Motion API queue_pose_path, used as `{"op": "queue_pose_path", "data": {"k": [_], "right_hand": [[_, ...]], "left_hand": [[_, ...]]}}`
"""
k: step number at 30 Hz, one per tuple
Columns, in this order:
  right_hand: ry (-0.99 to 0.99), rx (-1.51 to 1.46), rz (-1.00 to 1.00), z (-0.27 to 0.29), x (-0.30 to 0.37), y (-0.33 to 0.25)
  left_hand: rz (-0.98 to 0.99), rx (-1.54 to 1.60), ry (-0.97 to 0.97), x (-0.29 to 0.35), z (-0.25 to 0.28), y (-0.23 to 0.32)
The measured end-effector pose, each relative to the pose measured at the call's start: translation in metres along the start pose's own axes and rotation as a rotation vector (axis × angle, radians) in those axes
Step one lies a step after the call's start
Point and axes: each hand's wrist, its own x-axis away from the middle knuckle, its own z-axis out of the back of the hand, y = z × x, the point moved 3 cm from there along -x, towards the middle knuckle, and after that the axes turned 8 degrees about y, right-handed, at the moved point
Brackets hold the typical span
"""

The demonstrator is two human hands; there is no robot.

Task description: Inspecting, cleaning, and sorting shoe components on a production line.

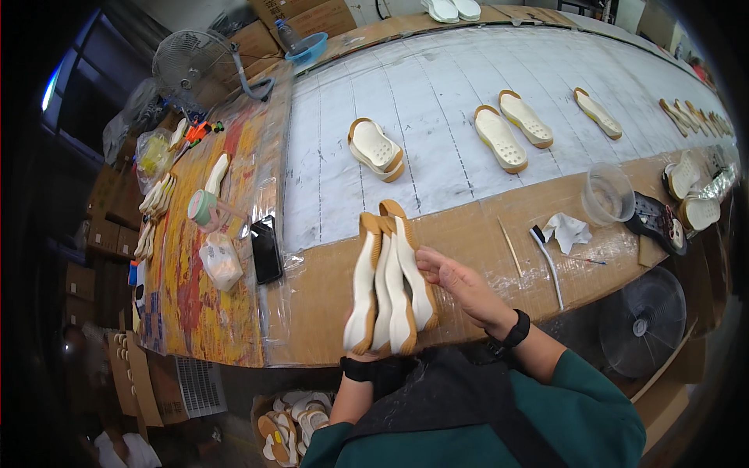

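Note:
Several white shoe soles with tan-brown edges stand side by side on their edges in a bunch, in front of my body. My left hand is under and behind this bunch and bears it; its fingers are hidden by the soles. To the right of the bunch is my right hand, fingers stretched out and pointing at the rightmost sole, close to its side. Whether the fingertips touch it I cannot tell. On the white marked table beyond lie a stacked pair of soles and more soles.
At left are a phone, a jar with a green lid and a fan. Rightward lie a toothbrush-like brush, a thin stick, crumpled tissue and a clear tub. A box of soles stands below.

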Motion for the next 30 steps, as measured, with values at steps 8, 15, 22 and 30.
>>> {"op": "queue_pose_path", "data": {"k": [8,15,22,30], "right_hand": [[-0.117,0.028,0.063,-0.025,0.010,-0.006],[-0.357,0.120,-0.041,-0.060,0.003,0.008],[-0.453,0.156,-0.367,-0.076,0.012,0.040],[-0.365,0.220,-0.501,-0.069,-0.002,0.071]], "left_hand": [[-0.236,-0.562,-0.116,0.015,-0.021,-0.005],[-0.473,-0.260,0.057,0.056,0.030,0.010],[-0.971,0.011,0.415,0.165,0.144,0.023],[-1.208,0.555,0.831,0.320,0.211,0.046]]}}
